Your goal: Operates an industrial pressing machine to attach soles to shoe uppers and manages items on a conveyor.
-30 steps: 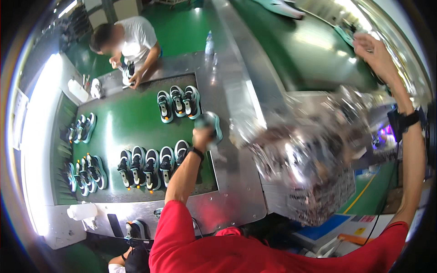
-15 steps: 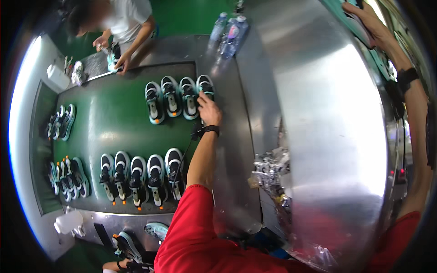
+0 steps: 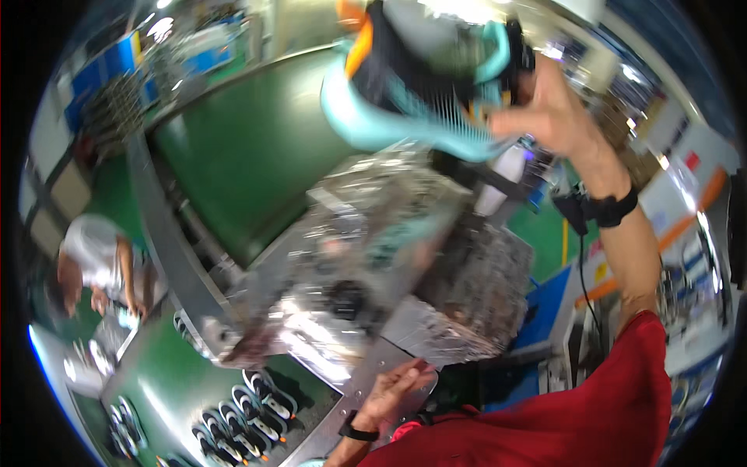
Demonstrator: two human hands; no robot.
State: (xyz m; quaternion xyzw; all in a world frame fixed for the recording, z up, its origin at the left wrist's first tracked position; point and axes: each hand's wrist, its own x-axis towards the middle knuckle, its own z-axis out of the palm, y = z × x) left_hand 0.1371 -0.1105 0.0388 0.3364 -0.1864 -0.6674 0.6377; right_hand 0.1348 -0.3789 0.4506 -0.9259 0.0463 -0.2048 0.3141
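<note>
One shoe (image 3: 420, 86) was in hand, raised high in the upper middle of the view, well above the machine (image 3: 373, 265). The right hand (image 3: 548, 109) gripped it at the heel end, fingers (image 3: 510, 121) curled tight on the shoe. The left hand (image 3: 397, 389) was low, just beside the lower edge of the machine's metal plate, its fingers loosely bent and touching that edge; whether they pinched anything could not be told.

Down at the lower left, four or five more shoes (image 3: 249, 409) stood in a row on the green desk (image 3: 167, 373), with a few others further left, too blurred to count. One other person (image 3: 93, 265) in a white shirt bent over the far end of that desk.

The held shoe looked dark in the upper, with a pale turquoise sole curving along its underside, turquoise trim near the collar and an orange patch at the toe end. It was tilted, sole turned down and towards the camera, and blurred.

The machine was a single bulky block of shiny, crinkled silver surfaces. Behind it ran a long green conveyor belt (image 3: 249, 148) with metal rails. The room was a bright factory hall with blue panels and green floor on the right.
</note>
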